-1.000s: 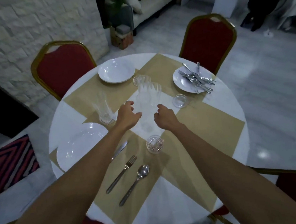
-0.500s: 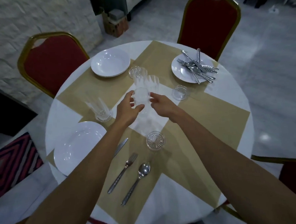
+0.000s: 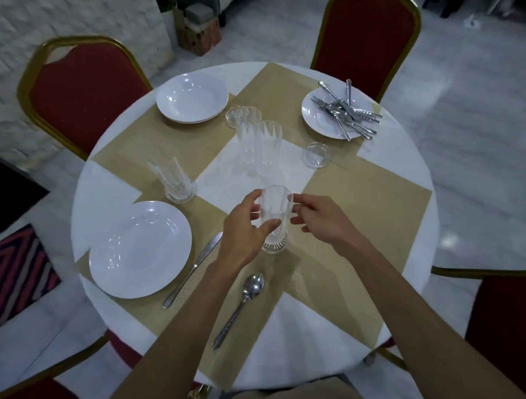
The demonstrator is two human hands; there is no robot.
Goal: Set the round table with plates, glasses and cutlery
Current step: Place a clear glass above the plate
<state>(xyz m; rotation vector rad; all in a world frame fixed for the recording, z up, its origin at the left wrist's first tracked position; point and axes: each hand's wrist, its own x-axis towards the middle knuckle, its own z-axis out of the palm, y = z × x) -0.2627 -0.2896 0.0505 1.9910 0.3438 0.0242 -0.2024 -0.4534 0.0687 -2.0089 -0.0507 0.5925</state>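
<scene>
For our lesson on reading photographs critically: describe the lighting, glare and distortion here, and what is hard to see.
Head view: dim, cool light; glare spots on the near plate and the floor. Head view: the wide lens bows the table rim and enlarges the forearms. Head view: the clear held glass and central glasses are faint against the cloth.

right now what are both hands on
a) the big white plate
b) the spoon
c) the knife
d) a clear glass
D: the left hand and the right hand both grip the clear glass from either side, while the spoon, the knife and the big white plate lie untouched on the table.
</scene>
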